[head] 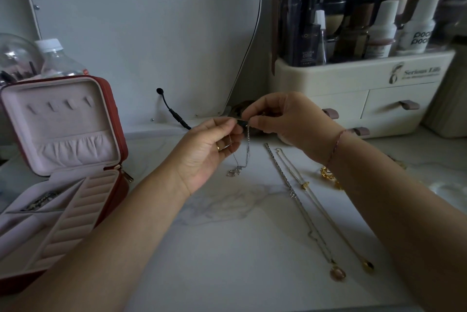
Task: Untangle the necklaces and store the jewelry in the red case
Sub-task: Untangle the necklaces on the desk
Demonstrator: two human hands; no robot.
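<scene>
Above the marble tabletop, my left hand [214, 145] and my right hand [283, 117] both pinch the top of a thin silver necklace [242, 157]. Its chain hangs down in a loop, and a small silver pendant [233, 172] touches the table. To the right, a silver chain necklace [298, 200] with a pink oval pendant [338, 273] lies stretched out. Beside it lies a gold necklace [326, 213] with a dark round pendant [368, 266]. The red case [111, 185] stands open at the left, its pale pink lining showing, with a dark beaded piece [41, 200] in one compartment.
A cream cosmetics organiser [358, 94] with drawers and bottles fills the back right. Gold jewelry pieces [328, 175] lie by my right wrist. A black cable [174, 112] sits at the mirror's base. A plastic bottle [58, 59] and glass globe [15, 56] stand behind the case.
</scene>
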